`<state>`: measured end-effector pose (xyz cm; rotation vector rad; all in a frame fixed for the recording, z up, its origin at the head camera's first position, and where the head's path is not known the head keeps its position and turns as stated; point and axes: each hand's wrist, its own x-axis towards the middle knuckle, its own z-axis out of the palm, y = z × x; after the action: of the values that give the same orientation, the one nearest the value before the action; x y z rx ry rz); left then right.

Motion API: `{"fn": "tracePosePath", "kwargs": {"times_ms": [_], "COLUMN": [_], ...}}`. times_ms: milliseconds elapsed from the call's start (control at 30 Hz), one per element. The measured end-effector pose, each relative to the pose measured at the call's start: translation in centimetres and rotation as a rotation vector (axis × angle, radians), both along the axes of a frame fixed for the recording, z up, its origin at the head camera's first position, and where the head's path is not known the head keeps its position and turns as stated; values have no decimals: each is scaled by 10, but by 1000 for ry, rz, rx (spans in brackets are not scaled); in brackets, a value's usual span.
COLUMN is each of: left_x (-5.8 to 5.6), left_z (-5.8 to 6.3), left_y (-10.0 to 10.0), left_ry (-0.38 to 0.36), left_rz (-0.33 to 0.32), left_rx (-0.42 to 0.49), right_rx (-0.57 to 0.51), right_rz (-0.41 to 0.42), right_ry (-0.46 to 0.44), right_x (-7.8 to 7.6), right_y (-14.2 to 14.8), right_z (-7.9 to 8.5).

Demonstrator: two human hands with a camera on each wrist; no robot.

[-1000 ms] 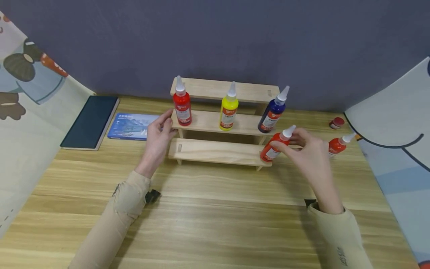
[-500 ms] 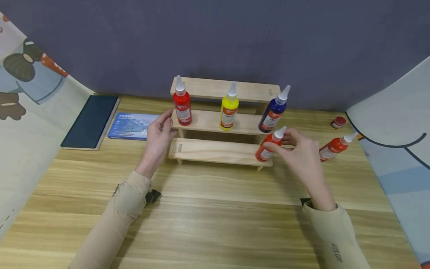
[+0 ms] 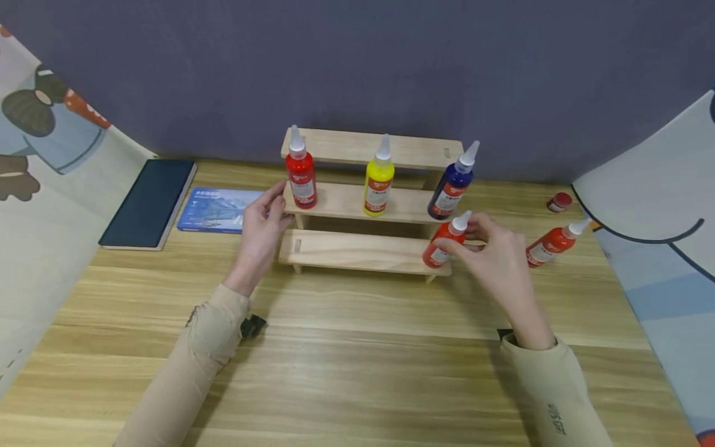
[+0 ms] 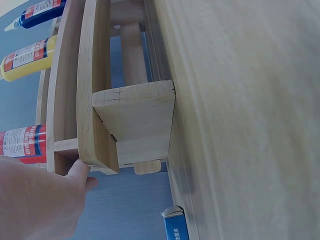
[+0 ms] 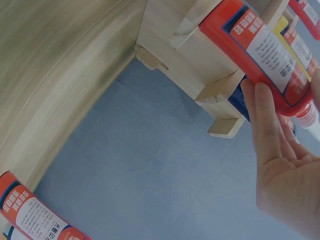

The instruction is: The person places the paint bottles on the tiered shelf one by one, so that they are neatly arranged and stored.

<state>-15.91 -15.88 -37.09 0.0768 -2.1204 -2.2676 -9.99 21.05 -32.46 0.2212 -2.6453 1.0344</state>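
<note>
My right hand point(image 3: 494, 257) holds a red squeeze bottle point(image 3: 436, 254) with a white pointed cap between thumb and fingers. That bottle stands slightly tilted at the right end of the lowest board of a wooden three-step stand point(image 3: 357, 249). In the right wrist view, my fingers lie along the side of the red bottle point(image 5: 265, 55) near its cap. My left hand point(image 3: 261, 220) grips the left end of the middle board, its fingertips at the board corner in the left wrist view. On that board stand a red bottle point(image 3: 301, 180), a yellow bottle point(image 3: 378, 189) and a dark blue bottle point(image 3: 450, 191).
Another red bottle point(image 3: 550, 246) stands on the table right of my right hand, with a small red jar point(image 3: 559, 202) behind it. Left of the stand lie a blue picture box point(image 3: 215, 210) and a dark notebook point(image 3: 148, 203). A dark wall point(image 3: 357, 62) rises behind.
My right hand has moved the red bottle a little to the left along the lowest board, uncovering more of the red bottle behind. My left hand keeps its place on the stand.
</note>
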Motion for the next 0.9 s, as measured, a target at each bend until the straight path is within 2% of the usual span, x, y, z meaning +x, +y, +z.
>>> {"fn": "tracePosePath", "kwargs": {"times_ms": [233,433,600,800,900], "left_x": [0,1,0,0,0], "left_z": [-1,0,0,-1,-1], "left_y": [-1,0,0,0,-1], "left_ry": [6,6,3,-1,-1], "left_rz": [-2,-3,-5,-3,-6], "left_rx": [-1,3,9,6,1], "right_rx": [2,5,-42,-121,-120], "right_rz": [3,-6,-16,-41,-70], "right_ry": [3,-33,-64,-45,-25], "right_x": [0,2,4,7,9], "right_y": [0,1,7,22,32], "right_z": [0,2,8,11,14]}}
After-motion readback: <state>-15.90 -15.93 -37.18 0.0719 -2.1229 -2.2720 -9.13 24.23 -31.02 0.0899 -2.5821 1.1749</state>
